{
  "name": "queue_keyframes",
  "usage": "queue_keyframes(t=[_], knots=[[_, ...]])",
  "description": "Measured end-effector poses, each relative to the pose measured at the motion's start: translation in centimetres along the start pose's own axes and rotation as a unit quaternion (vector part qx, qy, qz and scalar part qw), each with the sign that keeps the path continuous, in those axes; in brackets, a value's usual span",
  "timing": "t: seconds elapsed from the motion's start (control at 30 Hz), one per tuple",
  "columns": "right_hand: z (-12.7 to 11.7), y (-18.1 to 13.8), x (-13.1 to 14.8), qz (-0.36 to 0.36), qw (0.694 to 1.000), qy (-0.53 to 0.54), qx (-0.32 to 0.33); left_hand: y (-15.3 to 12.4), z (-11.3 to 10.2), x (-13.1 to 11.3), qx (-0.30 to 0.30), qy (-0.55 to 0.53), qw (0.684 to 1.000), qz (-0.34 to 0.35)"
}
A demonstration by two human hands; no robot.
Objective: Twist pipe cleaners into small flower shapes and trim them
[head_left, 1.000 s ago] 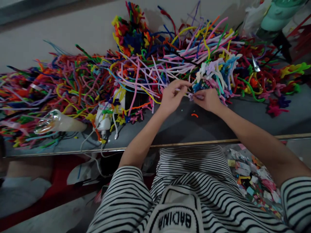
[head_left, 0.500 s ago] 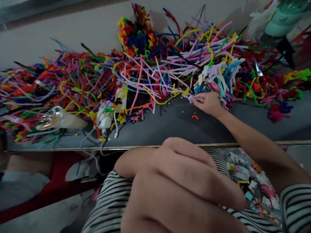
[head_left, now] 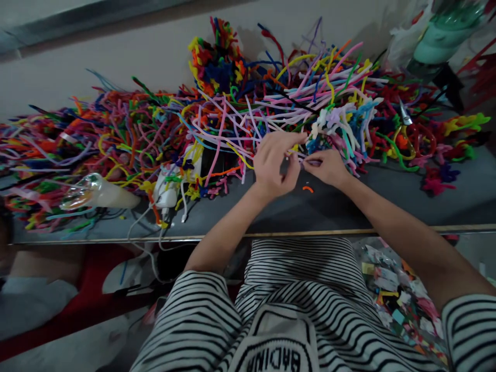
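A huge heap of coloured pipe cleaners (head_left: 217,113) covers the back of a grey table (head_left: 341,206). My left hand (head_left: 276,164) and my right hand (head_left: 326,166) meet at the heap's front edge. Both pinch a thin pale lilac pipe cleaner (head_left: 303,161) stretched between them. Just behind my right hand lies a bunch of twisted white, blue and lilac pipe cleaner shapes (head_left: 341,124). A small orange scrap (head_left: 308,188) lies on the table below my hands.
A white charger with cables (head_left: 166,191) and a clear plastic cone (head_left: 93,192) lie at the left front. Scissors (head_left: 406,124) rest in the heap at right. A teal object (head_left: 442,31) stands at the back right. Paper scraps (head_left: 403,299) lie below the table edge.
My left hand came up close to the camera half a second ago, then went back to the table and pinched the lilac pipe cleaner again. My right hand stayed in place.
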State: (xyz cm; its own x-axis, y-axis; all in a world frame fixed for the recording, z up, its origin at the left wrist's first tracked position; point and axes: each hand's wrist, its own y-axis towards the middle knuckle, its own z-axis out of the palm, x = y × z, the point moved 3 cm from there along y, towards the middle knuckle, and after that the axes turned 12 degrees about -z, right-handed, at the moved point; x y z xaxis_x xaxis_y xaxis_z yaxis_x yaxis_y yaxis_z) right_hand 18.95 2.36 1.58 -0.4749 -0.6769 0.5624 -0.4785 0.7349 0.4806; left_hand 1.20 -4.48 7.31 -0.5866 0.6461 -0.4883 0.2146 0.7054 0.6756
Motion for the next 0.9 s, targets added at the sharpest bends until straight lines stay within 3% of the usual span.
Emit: queue_keyframes(t=[0.03, 0.13, 0.2, 0.4, 0.6, 0.7, 0.77, 0.9], knots=[[-0.1, 0.1, 0.1, 0.002, 1.000, 0.008, -0.002, 0.7, 0.8, 1.5, -0.001, 0.032, 0.999, 0.026], [-0.2, 0.1, 0.4, 0.006, 1.000, 0.027, 0.009, 0.8, 3.0, 5.8, 0.133, 0.115, 0.983, 0.055], [-0.3, 0.0, 0.4, 0.011, 0.999, 0.033, 0.001, 0.2, 3.5, 7.5, 0.178, 0.121, 0.975, 0.056], [-0.5, -0.1, -0.1, 0.024, 0.995, 0.095, -0.019, -0.1, 3.2, 8.0, 0.167, 0.115, 0.977, 0.060], [-0.1, 0.0, -0.4, 0.028, 0.991, 0.131, 0.013, -0.1, 3.0, 7.5, 0.148, 0.111, 0.982, 0.026], [-0.2, -0.1, 0.3, 0.000, 0.998, 0.064, 0.003, 0.1, 3.6, 7.2, 0.116, 0.081, 0.990, -0.026], [-0.2, -0.2, 0.9, -0.016, 1.000, 0.000, -0.015, 0.3, 4.0, 7.4, 0.096, 0.032, 0.989, -0.104], [0.0, -0.5, 1.2, -0.011, 0.999, -0.022, -0.022, 0.0, 5.0, 8.5, 0.172, -0.106, 0.941, -0.272]])
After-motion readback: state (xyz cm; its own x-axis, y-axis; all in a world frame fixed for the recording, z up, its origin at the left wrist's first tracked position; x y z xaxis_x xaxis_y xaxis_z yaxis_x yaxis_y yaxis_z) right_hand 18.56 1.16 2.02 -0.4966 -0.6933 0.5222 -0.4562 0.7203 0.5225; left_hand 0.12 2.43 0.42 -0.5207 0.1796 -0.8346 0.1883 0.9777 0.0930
